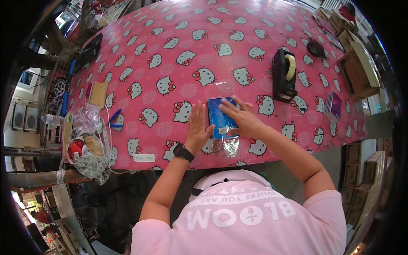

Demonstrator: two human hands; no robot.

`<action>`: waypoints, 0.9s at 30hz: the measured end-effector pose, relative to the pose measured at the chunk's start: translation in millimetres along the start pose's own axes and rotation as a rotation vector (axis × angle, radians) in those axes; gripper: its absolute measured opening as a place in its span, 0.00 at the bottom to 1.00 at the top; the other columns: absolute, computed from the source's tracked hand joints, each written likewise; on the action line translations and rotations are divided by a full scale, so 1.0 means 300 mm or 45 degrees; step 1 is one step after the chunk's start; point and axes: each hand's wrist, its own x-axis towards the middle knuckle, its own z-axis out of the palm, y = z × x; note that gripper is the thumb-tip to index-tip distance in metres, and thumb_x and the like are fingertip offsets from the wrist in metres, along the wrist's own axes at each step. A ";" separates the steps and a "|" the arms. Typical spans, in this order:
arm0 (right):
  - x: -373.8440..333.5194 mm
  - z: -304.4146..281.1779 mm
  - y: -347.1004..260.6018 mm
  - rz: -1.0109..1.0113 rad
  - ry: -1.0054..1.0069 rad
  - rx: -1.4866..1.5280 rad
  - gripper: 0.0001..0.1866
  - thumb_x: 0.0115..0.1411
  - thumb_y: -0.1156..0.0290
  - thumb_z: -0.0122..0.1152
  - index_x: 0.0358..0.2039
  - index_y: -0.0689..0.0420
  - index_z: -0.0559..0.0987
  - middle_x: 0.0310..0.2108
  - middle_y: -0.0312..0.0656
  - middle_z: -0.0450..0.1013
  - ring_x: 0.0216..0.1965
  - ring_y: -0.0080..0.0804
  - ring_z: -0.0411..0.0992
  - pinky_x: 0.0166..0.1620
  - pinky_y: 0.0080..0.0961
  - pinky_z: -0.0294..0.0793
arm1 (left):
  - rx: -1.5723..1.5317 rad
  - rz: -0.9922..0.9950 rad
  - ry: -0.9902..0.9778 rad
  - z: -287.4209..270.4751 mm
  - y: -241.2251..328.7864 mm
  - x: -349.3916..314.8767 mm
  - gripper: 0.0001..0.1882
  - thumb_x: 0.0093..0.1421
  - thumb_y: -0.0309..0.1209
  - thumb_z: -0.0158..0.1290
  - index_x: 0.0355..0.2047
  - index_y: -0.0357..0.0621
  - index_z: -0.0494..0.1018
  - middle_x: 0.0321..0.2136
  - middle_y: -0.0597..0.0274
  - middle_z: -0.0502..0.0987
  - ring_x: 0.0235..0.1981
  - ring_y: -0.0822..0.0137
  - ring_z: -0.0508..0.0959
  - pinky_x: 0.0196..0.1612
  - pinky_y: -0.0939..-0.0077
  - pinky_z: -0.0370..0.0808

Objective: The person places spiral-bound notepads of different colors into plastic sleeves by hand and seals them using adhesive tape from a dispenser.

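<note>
Item: blue spiral notebook [221, 117] in a clear plastic sleeve [229, 144], lying at table centre, long axis running 12 to 6 o'clock. Right hand [240, 117] is pressing flat on it, fingers spread. Left hand [197, 127] is resting open at its 9 o'clock edge. Tape dispenser [284, 75] is standing at 2 o'clock.

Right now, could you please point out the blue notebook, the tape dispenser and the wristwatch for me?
Blue notebook [219, 117]: head view, on its bare cover between the two hands.
Tape dispenser [282, 76]: head view, on its black body beside the tape roll.
Wristwatch [183, 152]: head view, on the black band at the left wrist.
</note>
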 end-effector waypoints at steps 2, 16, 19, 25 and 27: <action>-0.013 0.013 0.026 0.174 -0.047 0.005 0.56 0.35 0.43 0.67 0.64 0.42 0.51 0.67 0.29 0.39 0.67 0.45 0.30 0.57 0.64 0.40 | -0.036 0.034 -0.140 0.017 -0.022 0.012 0.36 0.63 0.47 0.36 0.64 0.45 0.38 0.65 0.56 0.34 0.66 0.57 0.32 0.63 0.54 0.32; 0.040 0.076 -0.023 0.288 0.064 0.264 0.68 0.24 0.42 0.73 0.64 0.47 0.46 0.67 0.33 0.34 0.66 0.54 0.25 0.57 0.69 0.31 | 0.127 -0.008 -0.406 -0.016 0.043 0.089 0.39 0.52 0.51 0.51 0.63 0.62 0.49 0.65 0.72 0.42 0.66 0.52 0.30 0.59 0.38 0.29; 0.036 0.086 -0.047 0.322 0.196 0.231 0.67 0.26 0.44 0.73 0.64 0.48 0.46 0.66 0.41 0.36 0.66 0.54 0.28 0.57 0.66 0.35 | 0.199 -0.052 -0.431 -0.034 0.035 0.110 0.41 0.46 0.55 0.55 0.61 0.69 0.54 0.65 0.76 0.45 0.66 0.52 0.32 0.58 0.33 0.31; -0.138 -0.041 0.325 0.728 1.105 0.477 0.45 0.43 0.54 0.68 0.58 0.55 0.57 0.49 0.47 0.66 0.57 0.44 0.54 0.53 0.47 0.54 | 0.231 -0.151 -0.449 -0.063 0.043 0.117 0.43 0.41 0.59 0.58 0.58 0.70 0.58 0.64 0.77 0.46 0.65 0.50 0.35 0.57 0.30 0.33; -0.209 -0.110 0.485 1.061 1.316 0.609 0.35 0.49 0.60 0.65 0.54 0.59 0.61 0.39 0.46 0.73 0.48 0.38 0.64 0.46 0.36 0.63 | 0.226 -0.120 -0.448 -0.052 0.047 0.129 0.42 0.42 0.58 0.58 0.58 0.70 0.58 0.63 0.76 0.46 0.65 0.48 0.37 0.57 0.29 0.35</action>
